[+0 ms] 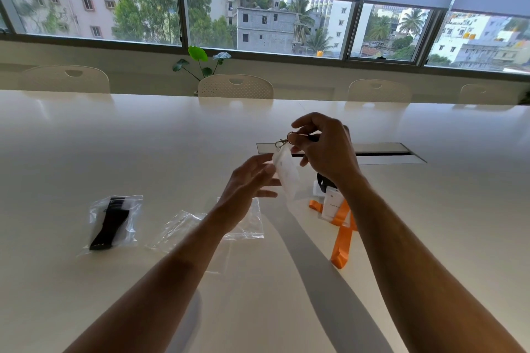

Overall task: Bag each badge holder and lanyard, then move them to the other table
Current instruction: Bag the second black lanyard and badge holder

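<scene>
My right hand (322,149) is raised above the white table (114,137) and pinches the metal clip (282,142) of a lanyard. A clear badge holder (286,173) hangs from that clip. My left hand (249,183) is just left of the holder, fingers spread and relaxed, fingertips touching its edge. Under my left forearm lie empty clear bags (183,228). At the left, a sealed bag (114,221) holds a black lanyard. An orange lanyard (341,238) with a white badge card (331,206) lies beneath my right wrist.
A recessed cable tray (384,152) sits in the table behind my right hand. White chairs (235,87) line the far edge, with a potted plant (200,61) and windows behind them.
</scene>
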